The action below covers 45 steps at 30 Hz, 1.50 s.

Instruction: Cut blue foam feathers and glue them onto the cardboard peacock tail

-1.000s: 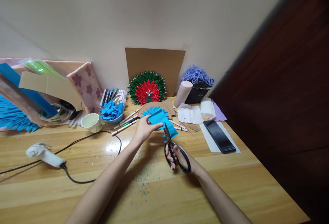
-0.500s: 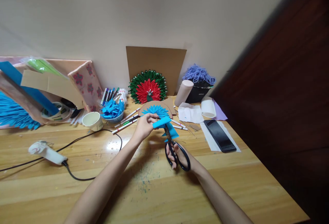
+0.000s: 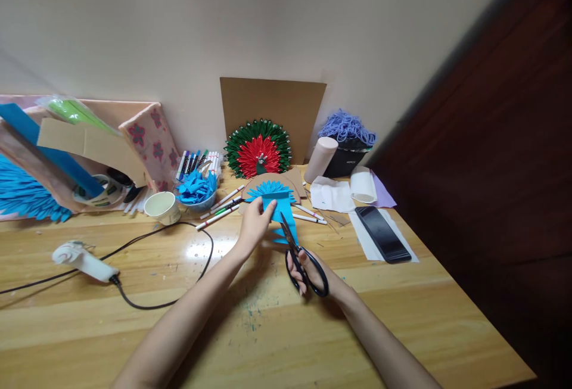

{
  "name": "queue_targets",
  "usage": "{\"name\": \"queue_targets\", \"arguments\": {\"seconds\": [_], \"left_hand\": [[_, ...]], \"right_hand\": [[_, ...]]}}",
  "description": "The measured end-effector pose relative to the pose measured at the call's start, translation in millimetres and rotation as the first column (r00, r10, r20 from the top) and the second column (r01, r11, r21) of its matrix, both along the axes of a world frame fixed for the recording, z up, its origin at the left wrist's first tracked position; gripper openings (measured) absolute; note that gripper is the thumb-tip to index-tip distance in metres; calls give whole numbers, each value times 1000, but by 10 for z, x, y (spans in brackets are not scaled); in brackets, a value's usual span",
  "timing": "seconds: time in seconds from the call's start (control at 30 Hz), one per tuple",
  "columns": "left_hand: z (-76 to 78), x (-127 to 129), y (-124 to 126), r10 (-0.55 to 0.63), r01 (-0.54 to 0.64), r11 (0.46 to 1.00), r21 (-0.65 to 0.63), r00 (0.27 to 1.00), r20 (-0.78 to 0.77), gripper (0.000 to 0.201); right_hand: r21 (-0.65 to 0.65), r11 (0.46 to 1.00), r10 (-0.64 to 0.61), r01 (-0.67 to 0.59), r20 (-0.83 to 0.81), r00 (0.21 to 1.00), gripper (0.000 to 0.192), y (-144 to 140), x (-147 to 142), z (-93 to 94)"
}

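My left hand [image 3: 254,225] pinches a small piece of blue paper [image 3: 279,209] above the wooden table [image 3: 277,341]. My right hand [image 3: 313,273] grips black scissors [image 3: 300,258] by the handles, and the blades point up into the lower edge of the blue paper. Just behind the paper lies a brown cardboard half-disc covered with blue paper petals [image 3: 273,187].
A glue gun [image 3: 83,260] with a black cord [image 3: 170,270] lies at left. Behind are a paper cup [image 3: 162,206], a bowl of blue scraps [image 3: 195,189], markers [image 3: 218,210], a red-green paper fan [image 3: 258,151], a black phone [image 3: 382,234], paper rolls [image 3: 363,185] and purple yarn [image 3: 346,127].
The left hand turned the blue paper from lying flat to hanging downward. The scissors shifted slightly left, blades still at the paper.
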<state>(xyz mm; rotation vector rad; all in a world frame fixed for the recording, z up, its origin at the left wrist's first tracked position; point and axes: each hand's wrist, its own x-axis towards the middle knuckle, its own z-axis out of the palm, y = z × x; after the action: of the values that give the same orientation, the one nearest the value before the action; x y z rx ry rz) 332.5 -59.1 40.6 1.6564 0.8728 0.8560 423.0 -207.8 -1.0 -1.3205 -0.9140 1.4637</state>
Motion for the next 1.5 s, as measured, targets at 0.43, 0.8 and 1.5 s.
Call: {"name": "queue_targets", "arguments": {"seconds": [0.43, 0.8, 1.5], "left_hand": [[-92, 1, -129, 109, -80, 957, 279, 990, -88, 29], [-86, 6, -107, 154, -121, 952, 281, 983, -98, 33], [-145, 39, -198, 111, -98, 981, 166, 991, -69, 32]], "right_hand": [[29, 999, -24, 27, -97, 995, 68, -9, -108, -4], [-10, 997, -80, 79, -56, 995, 67, 24, -128, -105], [-24, 992, -128, 127, -59, 990, 66, 46, -150, -101]]}}
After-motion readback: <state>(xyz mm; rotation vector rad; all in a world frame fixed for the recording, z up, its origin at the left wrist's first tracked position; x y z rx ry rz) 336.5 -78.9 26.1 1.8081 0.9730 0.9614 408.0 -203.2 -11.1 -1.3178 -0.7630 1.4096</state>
